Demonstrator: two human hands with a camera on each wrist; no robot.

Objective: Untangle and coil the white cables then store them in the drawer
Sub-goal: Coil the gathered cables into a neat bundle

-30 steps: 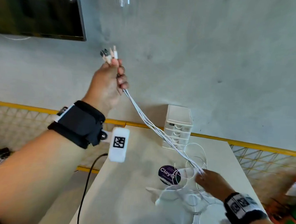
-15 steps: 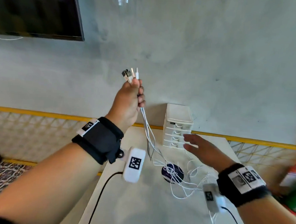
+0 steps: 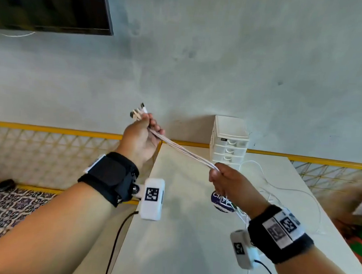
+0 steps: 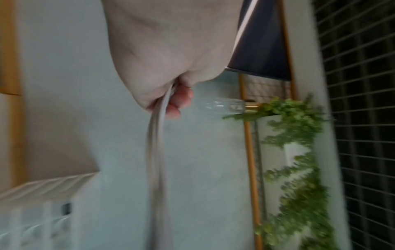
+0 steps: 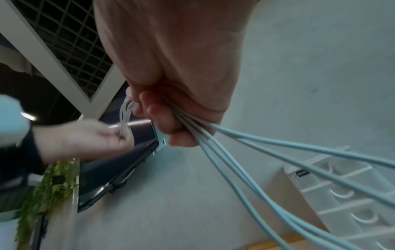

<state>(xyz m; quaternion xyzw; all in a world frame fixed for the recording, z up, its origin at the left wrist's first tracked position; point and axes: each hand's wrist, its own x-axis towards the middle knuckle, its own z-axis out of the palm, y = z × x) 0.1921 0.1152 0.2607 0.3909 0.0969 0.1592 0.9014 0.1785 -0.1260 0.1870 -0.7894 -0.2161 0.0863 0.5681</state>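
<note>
Several white cables (image 3: 181, 150) run taut as one bundle between my two hands above the table. My left hand (image 3: 143, 135) grips the bundle near its plug ends (image 3: 138, 113), which stick up past the fingers. My right hand (image 3: 226, 179) is fisted round the same bundle lower down, in front of the white drawer unit (image 3: 229, 142). In the right wrist view the cables (image 5: 267, 162) fan out below my curled fingers (image 5: 166, 121). The left wrist view shows the cables (image 4: 157, 152) hanging from my closed left hand (image 4: 171, 99). Slack loops (image 3: 278, 188) lie on the table.
The white table (image 3: 181, 241) stands against a grey wall, with the small drawer unit at its back edge. A round purple-labelled object (image 3: 220, 201) lies under my right hand. A dark screen (image 3: 50, 6) hangs upper left. Coloured items (image 3: 360, 225) sit off the right edge.
My left hand has come down with the plug ends. My right hand, open half a second ago, now grips the bundle close to the left hand, and the cables are pulled taut.
</note>
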